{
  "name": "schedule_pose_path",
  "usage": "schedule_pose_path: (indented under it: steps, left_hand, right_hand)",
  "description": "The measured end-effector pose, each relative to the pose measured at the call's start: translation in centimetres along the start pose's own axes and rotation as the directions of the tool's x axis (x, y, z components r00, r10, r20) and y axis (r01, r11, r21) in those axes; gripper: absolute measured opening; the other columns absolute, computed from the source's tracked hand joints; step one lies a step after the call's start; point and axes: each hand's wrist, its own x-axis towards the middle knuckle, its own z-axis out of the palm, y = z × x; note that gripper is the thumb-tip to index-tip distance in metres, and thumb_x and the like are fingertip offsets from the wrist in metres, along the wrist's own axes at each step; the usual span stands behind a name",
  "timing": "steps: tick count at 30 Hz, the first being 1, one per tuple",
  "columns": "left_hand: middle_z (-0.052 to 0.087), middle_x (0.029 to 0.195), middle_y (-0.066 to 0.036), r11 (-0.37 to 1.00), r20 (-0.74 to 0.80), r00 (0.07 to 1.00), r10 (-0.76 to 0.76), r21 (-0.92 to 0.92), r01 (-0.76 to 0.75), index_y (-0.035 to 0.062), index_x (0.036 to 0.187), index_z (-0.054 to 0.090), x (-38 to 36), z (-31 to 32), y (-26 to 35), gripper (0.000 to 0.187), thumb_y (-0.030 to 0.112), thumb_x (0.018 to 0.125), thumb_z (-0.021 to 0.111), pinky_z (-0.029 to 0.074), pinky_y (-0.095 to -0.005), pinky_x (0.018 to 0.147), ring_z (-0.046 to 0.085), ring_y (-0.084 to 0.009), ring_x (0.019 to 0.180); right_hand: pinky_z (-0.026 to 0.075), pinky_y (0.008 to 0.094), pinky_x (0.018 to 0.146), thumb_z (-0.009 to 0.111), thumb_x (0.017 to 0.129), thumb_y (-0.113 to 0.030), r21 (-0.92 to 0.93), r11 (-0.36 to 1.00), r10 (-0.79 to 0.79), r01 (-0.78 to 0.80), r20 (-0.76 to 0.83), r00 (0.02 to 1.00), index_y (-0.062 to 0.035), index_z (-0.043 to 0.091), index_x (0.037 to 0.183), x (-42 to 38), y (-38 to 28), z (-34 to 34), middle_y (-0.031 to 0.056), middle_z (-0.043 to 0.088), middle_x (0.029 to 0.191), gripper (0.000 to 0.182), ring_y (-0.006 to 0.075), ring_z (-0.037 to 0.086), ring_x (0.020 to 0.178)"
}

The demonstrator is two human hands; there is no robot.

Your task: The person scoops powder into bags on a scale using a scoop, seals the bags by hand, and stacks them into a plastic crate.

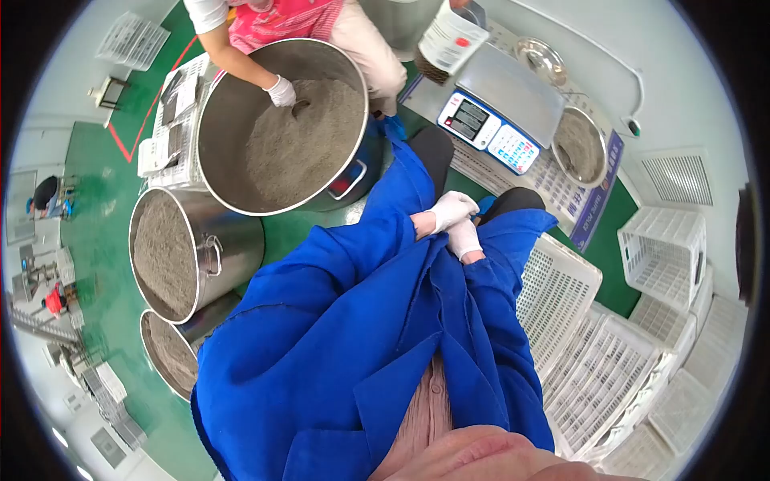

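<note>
My left hand (453, 210), in a white glove, rests closed over the top of my right hand (463, 238) in my lap. No object shows in either hand. The fingers of my right hand, also gloved in white, are hidden beneath the left. Around both wrists are the cuffs of a blue coat (337, 272). Beyond my knees stands a digital scale (489, 132) with a flat metal plate. To its right a metal bowl (579, 146) holds grey granular material.
A co-worker's gloved hand (281, 91) reaches into a large metal drum (233, 140) of grey granules. Two more filled drums, one a steel drum (233, 248), stand at left. A printed bag (451, 40) is held above the scale. White plastic crates (662, 248) stand at right.
</note>
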Motion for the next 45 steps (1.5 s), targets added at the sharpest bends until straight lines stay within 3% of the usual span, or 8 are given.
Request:
schedule_pose_path:
  steps: [5, 9, 12, 15, 19, 37, 42, 45]
  left_hand:
    - [0.074, 0.1, -0.009, 0.999, -0.097, 0.995, -0.027, 0.014, 0.029, 0.0029, 0.103, 0.075, -0.3, 0.5, 0.3, 0.022, 0.018, 0.091, 0.064, 0.053, -0.0326, 0.086, 0.066, -0.0199, 0.095]
    - [0.073, 0.098, -0.007, 0.999, -0.062, 0.998, -0.028, 0.013, 0.029, 0.0066, 0.102, 0.076, 0.3, 0.3, 1.0, 0.024, 0.023, 0.092, 0.06, 0.051, -0.0301, 0.076, 0.066, -0.0162, 0.09]
    - [0.074, 0.102, -0.004, 0.996, -0.065, 0.994, -0.082, 0.035, 0.084, 0.0079, 0.103, 0.075, -0.4, 0.6, 1.3, 0.026, 0.024, 0.093, 0.058, 0.049, -0.0282, 0.075, 0.066, -0.0152, 0.09]
    - [0.074, 0.102, -0.005, 0.991, -0.039, 0.994, -0.099, 0.083, 0.102, 0.0072, 0.104, 0.076, -0.8, 1.0, 1.5, 0.026, 0.022, 0.094, 0.057, 0.049, -0.0278, 0.075, 0.066, -0.015, 0.09]
    - [0.074, 0.099, -0.005, 0.99, 0.013, 0.994, -0.11, 0.091, 0.108, 0.0057, 0.104, 0.075, -0.4, 1.3, 0.9, 0.026, 0.021, 0.095, 0.057, 0.048, -0.026, 0.074, 0.065, -0.0129, 0.087]
    - [0.071, 0.09, 0.0, 0.989, 0.048, 0.989, -0.14, 0.057, 0.138, 0.0061, 0.1, 0.075, -0.8, 1.0, 1.0, 0.024, 0.02, 0.095, 0.057, 0.046, -0.0231, 0.07, 0.061, -0.0086, 0.079]
    - [0.07, 0.086, -0.003, 0.979, -0.039, 0.981, 0.189, -0.064, -0.191, -0.0003, 0.099, 0.073, -0.9, 1.9, 3.4, 0.019, 0.013, 0.093, 0.061, 0.05, -0.0269, 0.074, 0.062, -0.0128, 0.079]
    - [0.069, 0.085, -0.006, 0.875, -0.038, 0.875, 0.483, 0.052, -0.481, -0.0001, 0.098, 0.071, 1.8, 2.0, 8.7, 0.018, 0.015, 0.093, 0.061, 0.05, -0.0288, 0.079, 0.063, -0.0126, 0.081]
  right_hand:
    - [0.054, 0.0509, 0.082, 0.057, 0.088, -0.024, 0.247, 0.952, 0.194, -0.18, -0.036, 0.98, -0.0062, 0.072, 0.095, -3.5, -3.7, -6.2, 0.0233, 0.071, 0.098, 0.024, 0.0389, 0.068, 0.094]
    - [0.054, 0.0441, 0.076, 0.058, 0.091, -0.011, 0.24, 0.965, 0.066, 0.111, -0.626, 0.777, -0.0052, 0.067, 0.093, -6.9, -4.1, -11.9, 0.0151, 0.068, 0.092, 0.011, 0.0359, 0.067, 0.084]
    - [0.053, 0.0392, 0.077, 0.059, 0.092, -0.009, 0.252, 0.967, 0.203, -0.023, -0.715, 0.669, -0.0064, 0.067, 0.093, -9.1, -2.4, -14.7, 0.0135, 0.068, 0.09, 0.009, 0.0326, 0.067, 0.084]
    - [0.053, 0.0381, 0.08, 0.058, 0.095, -0.012, 0.378, 0.906, 0.405, -0.189, -0.647, 0.646, -0.0048, 0.067, 0.095, -9.5, 1.0, -13.8, 0.0137, 0.069, 0.094, 0.012, 0.0314, 0.068, 0.088]
    - [0.052, 0.037, 0.084, 0.058, 0.095, -0.012, 0.415, 0.905, 0.406, -0.098, -0.769, 0.495, -0.0055, 0.07, 0.101, -7.7, 3.9, -10.6, 0.0126, 0.071, 0.096, 0.014, 0.0287, 0.069, 0.092]
    - [0.054, 0.0329, 0.078, 0.062, 0.093, -0.011, 0.475, 0.873, 0.469, -0.114, -0.75, 0.467, -0.0081, 0.073, 0.1, -7.5, 2.0, -11.1, 0.0091, 0.072, 0.094, 0.013, 0.0247, 0.07, 0.084]
    - [0.054, 0.033, 0.077, 0.063, 0.092, -0.01, 0.421, 0.904, 0.409, -0.074, -0.804, 0.432, -0.0082, 0.073, 0.1, -7.0, 2.9, -10.4, 0.0097, 0.072, 0.093, 0.013, 0.0255, 0.07, 0.084]
    - [0.054, 0.0336, 0.075, 0.064, 0.091, -0.009, 0.402, 0.913, 0.396, -0.074, -0.822, 0.41, -0.0089, 0.073, 0.098, -6.9, 2.7, -10.4, 0.0094, 0.072, 0.091, 0.011, 0.0265, 0.07, 0.083]
